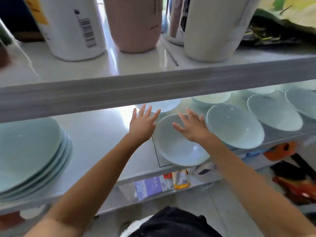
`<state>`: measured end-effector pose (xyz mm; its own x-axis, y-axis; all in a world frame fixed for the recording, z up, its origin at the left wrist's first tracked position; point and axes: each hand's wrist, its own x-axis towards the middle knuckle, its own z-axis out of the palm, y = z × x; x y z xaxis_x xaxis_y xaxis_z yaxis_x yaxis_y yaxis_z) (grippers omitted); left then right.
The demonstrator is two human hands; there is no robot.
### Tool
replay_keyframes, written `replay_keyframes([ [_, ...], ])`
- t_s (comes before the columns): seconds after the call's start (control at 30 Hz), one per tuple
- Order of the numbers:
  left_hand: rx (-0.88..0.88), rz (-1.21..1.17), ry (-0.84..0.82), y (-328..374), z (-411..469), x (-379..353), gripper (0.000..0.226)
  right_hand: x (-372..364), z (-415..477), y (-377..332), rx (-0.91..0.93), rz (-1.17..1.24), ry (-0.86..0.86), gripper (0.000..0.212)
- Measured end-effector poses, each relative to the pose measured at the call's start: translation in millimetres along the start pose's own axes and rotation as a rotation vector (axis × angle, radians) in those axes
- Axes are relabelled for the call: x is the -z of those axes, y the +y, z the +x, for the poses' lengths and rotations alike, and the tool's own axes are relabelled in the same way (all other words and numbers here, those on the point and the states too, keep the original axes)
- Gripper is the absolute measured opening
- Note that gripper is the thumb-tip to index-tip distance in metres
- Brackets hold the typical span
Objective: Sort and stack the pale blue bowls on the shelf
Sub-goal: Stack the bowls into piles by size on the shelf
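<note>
Pale blue bowls (275, 113) sit on the middle shelf (102, 134) of a white rack. Several stand singly from the middle out toward three o'clock in the view, and a stack (29, 151) of wider ones sits at nine o'clock. One single, the front bowl (179, 149), stands close to the shelf's front lip, just right of the middle. At its two o'clock a neighbour bowl (236, 127) sits just beside it, tilted toward the camera. More bowls at its twelve o'clock are half hidden behind the rail (153, 89) of the level above.

The person's left hand (142, 125) is flat with fingers straight and spread, holding nothing, just beside the front bowl's rim at its ten o'clock. The right hand (193, 129) is likewise spread and empty, reaching over the far side of the front bowl at its one o'clock. Whether it touches the bowl cannot be told. Both forearms are bare.

On the upper level stand a white bottle (71, 26) with a barcode at eleven o'clock, a pink container (135, 23) at twelve and a cream container (212, 28) at one. Coloured packets (164, 183) lie on the level below — at six o'clock from the front bowl.
</note>
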<state>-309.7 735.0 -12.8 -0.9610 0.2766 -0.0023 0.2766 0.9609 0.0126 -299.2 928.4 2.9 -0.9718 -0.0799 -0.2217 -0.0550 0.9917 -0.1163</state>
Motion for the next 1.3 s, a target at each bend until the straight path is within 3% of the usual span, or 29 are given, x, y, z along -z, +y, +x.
replay_keyframes([
  [0.13,0.083,-0.048,0.087,14,29,-3,0.045,9,20,20,0.08,0.028,-0.038,0.064],
  [0.2,0.136,-0.133,0.141,15,35,-5,0.039,17,31,20,0.113,0.166,-0.05,0.063],
  [0.27,0.29,-0.397,0.247,13,37,-8,0.04,23,41,15,0.12,0.405,-0.1,0.064],
  [0.37,0.661,-0.906,0.366,6,36,-6,0.046,28,55,9,0.09,0.635,-0.162,0.066],
  [0.4,0.743,-1.098,0.333,4,35,-3,0.048,29,59,7,0.085,0.678,-0.175,0.065],
  [0.5,0.774,-1.577,0.146,-1,32,6,0.045,30,69,5,0.075,0.733,-0.212,0.059],
  [0.6,0.782,-1.619,0.055,-3,36,12,0.029,35,73,5,0.069,0.667,-0.252,0.055],
  [0.7,0.765,-1.615,-0.037,-4,40,13,0.042,35,79,5,0.123,0.586,-0.242,0.057],
  [0.8,0.712,-1.457,0.063,-1,47,15,0.029,34,78,4,0.147,0.536,-0.251,0.047],
  [0.87,0.775,-1.42,0.132,1,53,14,0.028,32,79,6,0.154,0.534,-0.224,0.041],
  [1.07,0.946,-1.52,0.207,5,59,22,0.021,32,82,10,0.152,0.509,-0.201,0.039],
  [1.3,0.92,-1.546,0.282,-1,42,44,0.025,40,81,6,0.131,0.633,-0.105,0.041],
])
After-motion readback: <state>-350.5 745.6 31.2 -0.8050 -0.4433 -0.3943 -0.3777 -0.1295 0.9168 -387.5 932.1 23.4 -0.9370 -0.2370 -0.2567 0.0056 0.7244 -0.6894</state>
